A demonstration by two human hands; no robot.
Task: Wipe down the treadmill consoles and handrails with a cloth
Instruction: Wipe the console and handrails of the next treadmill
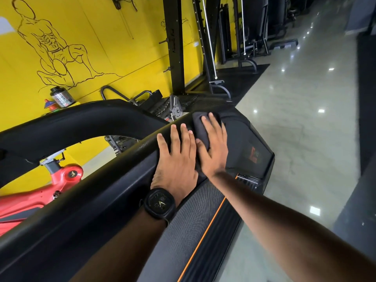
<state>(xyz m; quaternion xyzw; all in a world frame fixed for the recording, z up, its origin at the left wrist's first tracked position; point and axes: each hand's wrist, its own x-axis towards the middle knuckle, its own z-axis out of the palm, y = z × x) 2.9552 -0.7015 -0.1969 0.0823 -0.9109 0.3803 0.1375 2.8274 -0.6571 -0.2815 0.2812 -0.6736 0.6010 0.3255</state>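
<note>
Left hand [175,157] flat on the handrail [67,214] just beside the cloth [200,124], right hand [214,149] flat atop it

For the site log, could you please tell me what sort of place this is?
Most likely a gym: a treadmill with a cloth on its handrail, a red exercise bike beside it, and a black rack against a yellow wall bearing a drawing of a muscular figure.
</note>
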